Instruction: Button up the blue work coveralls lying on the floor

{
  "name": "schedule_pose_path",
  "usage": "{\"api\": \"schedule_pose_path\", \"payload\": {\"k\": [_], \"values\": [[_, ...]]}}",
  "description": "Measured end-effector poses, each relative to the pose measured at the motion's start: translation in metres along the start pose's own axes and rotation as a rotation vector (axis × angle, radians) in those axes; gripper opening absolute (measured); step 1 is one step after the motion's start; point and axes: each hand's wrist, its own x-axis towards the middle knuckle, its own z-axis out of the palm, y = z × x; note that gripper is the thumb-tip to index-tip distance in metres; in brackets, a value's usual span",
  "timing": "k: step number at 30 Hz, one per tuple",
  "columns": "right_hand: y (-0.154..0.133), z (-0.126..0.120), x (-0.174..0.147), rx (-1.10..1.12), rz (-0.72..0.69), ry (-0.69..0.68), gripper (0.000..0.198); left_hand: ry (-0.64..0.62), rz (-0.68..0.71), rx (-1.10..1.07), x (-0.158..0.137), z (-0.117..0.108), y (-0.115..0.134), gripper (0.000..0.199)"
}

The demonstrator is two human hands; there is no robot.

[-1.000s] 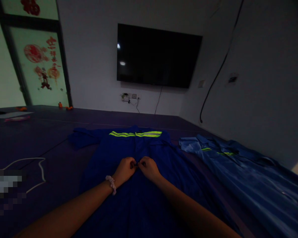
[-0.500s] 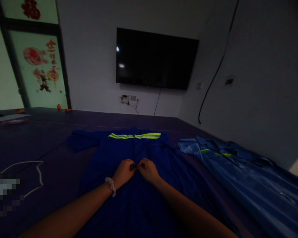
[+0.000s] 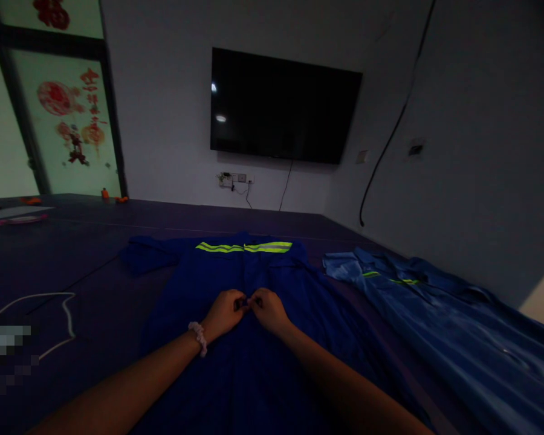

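Observation:
Spread out in front of me lies a dark blue work coverall (image 3: 208,275) with a yellow-green reflective stripe (image 3: 267,247) across its chest. My left hand (image 3: 226,311), with a pale scrunchie (image 3: 198,337) on the wrist, pinches the front of the garment at its middle line. Right beside it, fingertips nearly meeting, my right hand (image 3: 268,308) pinches the same front edge. A small fold of blue cloth shows between the fingertips. Whether a button or other fastener is there is too dark to tell.
Another, lighter blue work garment (image 3: 435,320) lies to the right along the wall. At left are a white cable (image 3: 68,314) and a blurred-out object (image 3: 4,341). Small orange things (image 3: 113,196) sit near the glass door (image 3: 68,121). A television (image 3: 285,109) hangs on the far wall.
Both hands stay pinched at the same spot on the coverall, with only slight finger movement. The view has shifted a little.

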Motion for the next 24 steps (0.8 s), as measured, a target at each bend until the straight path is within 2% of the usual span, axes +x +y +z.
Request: {"api": "schedule_pose_path", "payload": {"k": [9, 16, 24], "values": [[0.0, -0.001, 0.001, 0.041, 0.001, -0.008, 0.015, -0.029, -0.02, -0.048, 0.001, -0.001, -0.003, 0.018], [0.007, -0.009, 0.002, 0.106, -0.081, -0.127, 0.016, -0.027, -0.04, -0.06, 0.0, 0.002, -0.01, 0.021], [0.013, -0.004, 0.002, 0.095, -0.064, -0.066, 0.007, -0.046, -0.021, -0.08, 0.001, 0.002, -0.01, 0.02]]}}
